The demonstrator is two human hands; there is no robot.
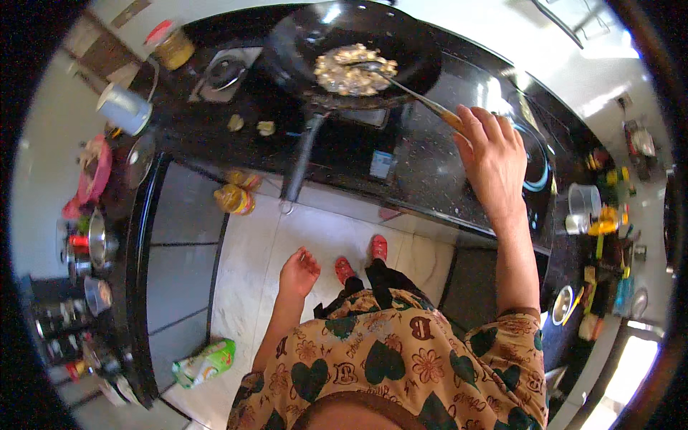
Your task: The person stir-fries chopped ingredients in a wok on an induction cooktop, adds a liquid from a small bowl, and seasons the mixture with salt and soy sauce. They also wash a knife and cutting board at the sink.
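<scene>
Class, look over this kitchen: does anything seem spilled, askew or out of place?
Two pale scraps lie loose on the dark worktop, left of the wok's handle, looking stray. A green bag lies on the floor, an odd spot for a package.

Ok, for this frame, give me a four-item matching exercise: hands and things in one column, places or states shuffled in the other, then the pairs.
Column one
1. Right hand
2. Left hand
3. Chopped food
4. Green packet

Column two
A. Lying on the pale floor
B. Gripping the brown handle of a metal utensil
C. Inside the dark wok
D. Holding nothing visible, fingers loosely curled

Right pairs: 1-B, 2-D, 3-C, 4-A
</scene>
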